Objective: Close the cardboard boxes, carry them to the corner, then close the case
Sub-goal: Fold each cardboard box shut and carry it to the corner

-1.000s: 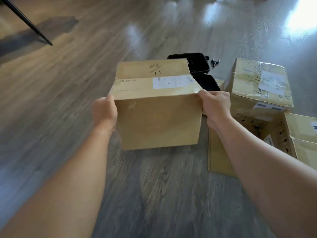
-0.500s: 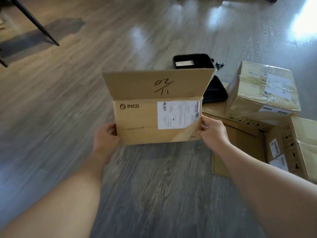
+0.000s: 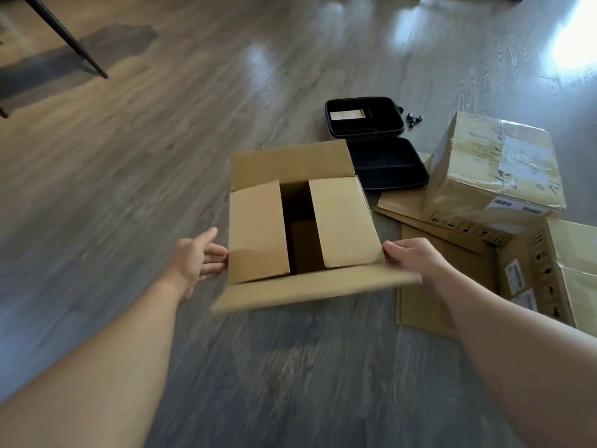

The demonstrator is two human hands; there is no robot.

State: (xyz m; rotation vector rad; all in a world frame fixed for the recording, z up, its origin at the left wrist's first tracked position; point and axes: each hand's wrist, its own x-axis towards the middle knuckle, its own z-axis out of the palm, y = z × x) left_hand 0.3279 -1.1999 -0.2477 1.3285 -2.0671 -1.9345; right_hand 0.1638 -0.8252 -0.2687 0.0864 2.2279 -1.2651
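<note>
A brown cardboard box [image 3: 258, 234] sits upright on the wood floor with its top facing me. Its two inner flaps are folded in with a dark gap between them; the far flap stands up and the near flap [image 3: 307, 289] lies outward toward me. My left hand [image 3: 197, 260] is at the box's left side, fingers straight and touching the wall. My right hand [image 3: 410, 257] grips the right near corner at the near flap. Behind the box lies the black case [image 3: 384, 163], open flat in two halves.
At right a taped cardboard box [image 3: 491, 169] rests on flattened cardboard [image 3: 423, 302], with another box [image 3: 568, 273] at the frame's right edge. A small black part [image 3: 412, 119] lies beside the case. A black furniture leg [image 3: 64, 37] slants down at upper left.
The box was held up with its bottom toward me, then tipped over. It now stands on the floor with its open top up, and my left hand has loosened from its side.
</note>
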